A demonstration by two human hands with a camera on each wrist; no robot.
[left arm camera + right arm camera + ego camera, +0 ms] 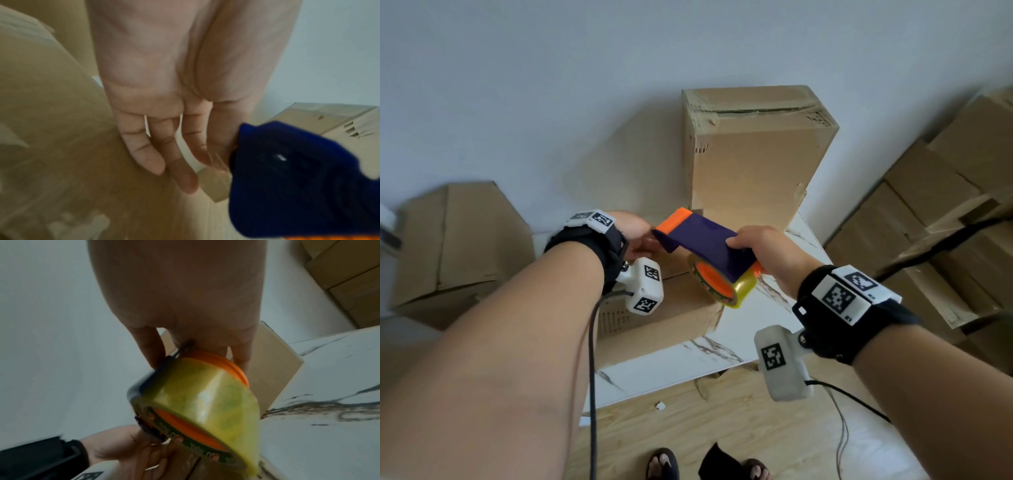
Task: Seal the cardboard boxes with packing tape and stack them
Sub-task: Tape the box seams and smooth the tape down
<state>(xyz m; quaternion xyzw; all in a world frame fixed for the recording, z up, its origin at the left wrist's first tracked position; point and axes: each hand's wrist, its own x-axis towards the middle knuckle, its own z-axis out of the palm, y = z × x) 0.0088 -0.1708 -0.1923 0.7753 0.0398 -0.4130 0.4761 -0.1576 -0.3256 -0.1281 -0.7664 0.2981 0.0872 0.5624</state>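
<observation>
My right hand [756,245] grips the blue and orange tape dispenser [705,240] from above, its fingers curled round the body [242,356]. The roll of clear yellowish tape [726,284] hangs on it just over a flat cardboard box [671,318] lying on the white marble table [705,363]. My left hand [647,245] is at the dispenser's front end, fingers [156,154] straight over the box top and next to the blue nose [298,178]. Its thumb is hidden behind the dispenser. From the right wrist the left hand [127,451] shows under the roll [205,394].
A taller cardboard box [750,164] stands at the table's back against the wall. Another box [455,246] sits to the left, and a stack of boxes [945,212] fills the right side. Sandalled feet [664,462] and cables are on the wooden floor below.
</observation>
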